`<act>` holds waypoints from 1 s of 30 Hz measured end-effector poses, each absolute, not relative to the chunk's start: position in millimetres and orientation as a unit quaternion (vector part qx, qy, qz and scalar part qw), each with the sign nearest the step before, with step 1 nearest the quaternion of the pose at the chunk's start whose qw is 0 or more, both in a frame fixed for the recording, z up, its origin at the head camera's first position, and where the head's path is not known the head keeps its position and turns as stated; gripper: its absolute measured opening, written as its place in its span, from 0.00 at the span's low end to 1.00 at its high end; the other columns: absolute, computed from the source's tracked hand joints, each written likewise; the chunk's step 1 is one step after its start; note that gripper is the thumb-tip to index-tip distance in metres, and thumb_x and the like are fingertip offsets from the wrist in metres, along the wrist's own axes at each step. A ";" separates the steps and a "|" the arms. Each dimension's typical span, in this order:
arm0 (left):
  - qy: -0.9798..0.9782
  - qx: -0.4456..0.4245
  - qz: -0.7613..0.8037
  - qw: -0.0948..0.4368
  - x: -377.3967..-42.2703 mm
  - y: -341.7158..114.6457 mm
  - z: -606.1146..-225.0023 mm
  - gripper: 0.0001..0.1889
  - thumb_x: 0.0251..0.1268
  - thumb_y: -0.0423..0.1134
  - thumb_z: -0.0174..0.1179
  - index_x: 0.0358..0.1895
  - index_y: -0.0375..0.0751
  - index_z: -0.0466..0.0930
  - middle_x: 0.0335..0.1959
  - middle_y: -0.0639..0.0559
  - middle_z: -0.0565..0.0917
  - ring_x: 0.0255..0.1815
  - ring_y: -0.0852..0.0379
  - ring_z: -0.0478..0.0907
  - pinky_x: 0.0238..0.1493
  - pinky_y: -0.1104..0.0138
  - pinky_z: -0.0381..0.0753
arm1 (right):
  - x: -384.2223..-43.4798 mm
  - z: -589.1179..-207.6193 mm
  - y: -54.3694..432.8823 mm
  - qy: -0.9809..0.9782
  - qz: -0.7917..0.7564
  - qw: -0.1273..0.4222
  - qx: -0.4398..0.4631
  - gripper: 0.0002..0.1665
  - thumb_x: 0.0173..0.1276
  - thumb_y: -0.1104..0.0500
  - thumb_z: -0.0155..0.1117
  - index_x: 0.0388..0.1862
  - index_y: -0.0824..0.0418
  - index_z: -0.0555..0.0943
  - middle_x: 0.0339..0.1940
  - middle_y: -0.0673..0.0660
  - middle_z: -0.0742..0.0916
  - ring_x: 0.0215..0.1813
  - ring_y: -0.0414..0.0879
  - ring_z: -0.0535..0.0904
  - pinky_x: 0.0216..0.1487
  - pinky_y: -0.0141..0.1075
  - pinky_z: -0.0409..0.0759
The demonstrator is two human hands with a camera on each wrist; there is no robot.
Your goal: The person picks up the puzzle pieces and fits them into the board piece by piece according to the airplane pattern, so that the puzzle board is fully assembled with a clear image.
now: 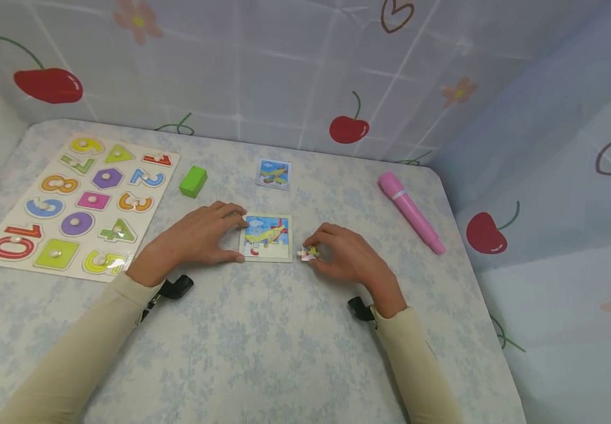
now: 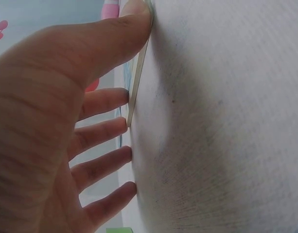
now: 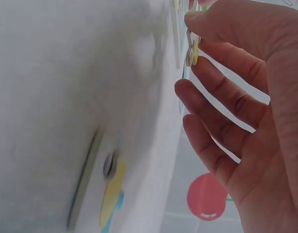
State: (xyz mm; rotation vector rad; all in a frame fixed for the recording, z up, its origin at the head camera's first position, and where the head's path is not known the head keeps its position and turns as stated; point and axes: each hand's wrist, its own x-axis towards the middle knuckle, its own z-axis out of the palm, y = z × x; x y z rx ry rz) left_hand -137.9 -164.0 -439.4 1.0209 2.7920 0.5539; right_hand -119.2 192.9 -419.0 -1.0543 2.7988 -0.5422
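Note:
A small square jigsaw board (image 1: pixel 268 257) with a yellow airplane picture lies in the middle of the table. My left hand (image 1: pixel 201 232) is at its left side, thumb and index fingertip touching the edge; the other fingers (image 2: pixel 102 170) spread out fairly straight. Just right of the board, my right hand (image 1: pixel 344 253) pinches a small jigsaw piece (image 1: pixel 307 253) with white, yellow and red print. Fingers partly cover this piece (image 3: pixel 193 52) in the right wrist view. Another jigsaw piece (image 3: pixel 110 189), yellow and blue, lies on the table there, hidden in the head view.
A picture card (image 1: pixel 274 175) with a similar airplane lies behind the board. A green block (image 1: pixel 193 181) and a number-and-shape peg puzzle (image 1: pixel 85 203) are at the left, the latter beside my left forearm. A pink marker (image 1: pixel 412 213) lies at the right.

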 end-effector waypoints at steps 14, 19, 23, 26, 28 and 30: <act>0.924 0.336 0.173 0.062 -140.4 -165.6 -441.6 0.39 0.60 0.63 0.78 0.69 0.42 0.82 0.77 0.44 0.73 0.76 0.40 0.69 0.70 0.43 0.75 | -138.9 -418.9 164.3 0.919 -0.162 0.082 -0.349 0.18 0.71 0.50 0.78 0.57 0.51 0.90 0.50 0.47 0.87 0.48 0.42 0.81 0.52 0.41 0.83; 0.923 0.336 0.177 0.062 -140.4 -165.8 -442.1 0.39 0.61 0.63 0.78 0.69 0.43 0.82 0.77 0.44 0.73 0.76 0.40 0.69 0.70 0.42 0.75 | -144.8 -418.9 154.2 0.918 -0.159 0.091 -0.352 0.19 0.71 0.50 0.78 0.58 0.51 0.90 0.51 0.48 0.87 0.48 0.42 0.81 0.51 0.40 0.83; 0.923 0.336 0.177 0.061 -140.4 -165.1 -442.2 0.39 0.61 0.63 0.78 0.69 0.43 0.82 0.77 0.44 0.73 0.76 0.40 0.70 0.69 0.42 0.75 | -147.8 -419.9 146.6 0.914 -0.167 0.099 -0.357 0.18 0.71 0.51 0.78 0.58 0.52 0.91 0.51 0.48 0.86 0.48 0.42 0.81 0.51 0.40 0.82; 0.923 0.336 0.177 0.061 -140.4 -165.1 -442.4 0.39 0.61 0.63 0.78 0.68 0.43 0.82 0.77 0.45 0.73 0.76 0.40 0.70 0.69 0.43 0.75 | -148.0 -420.0 140.4 0.911 -0.172 0.105 -0.359 0.18 0.71 0.52 0.77 0.57 0.53 0.91 0.51 0.49 0.86 0.48 0.42 0.81 0.51 0.39 0.82; 0.923 0.337 0.178 0.060 -140.4 -165.2 -442.3 0.39 0.61 0.64 0.77 0.68 0.43 0.82 0.77 0.45 0.73 0.76 0.40 0.70 0.68 0.43 0.76 | -147.4 -420.2 136.3 0.910 -0.166 0.106 -0.365 0.17 0.71 0.52 0.77 0.57 0.53 0.91 0.51 0.50 0.86 0.48 0.42 0.81 0.51 0.39 0.82; 0.922 0.338 0.180 0.058 -140.5 -165.5 -442.3 0.39 0.61 0.64 0.77 0.68 0.44 0.82 0.76 0.45 0.73 0.76 0.41 0.70 0.68 0.43 0.76 | -146.1 -420.0 132.1 0.908 -0.162 0.101 -0.372 0.17 0.72 0.52 0.77 0.57 0.53 0.91 0.51 0.50 0.87 0.49 0.43 0.82 0.52 0.39 0.82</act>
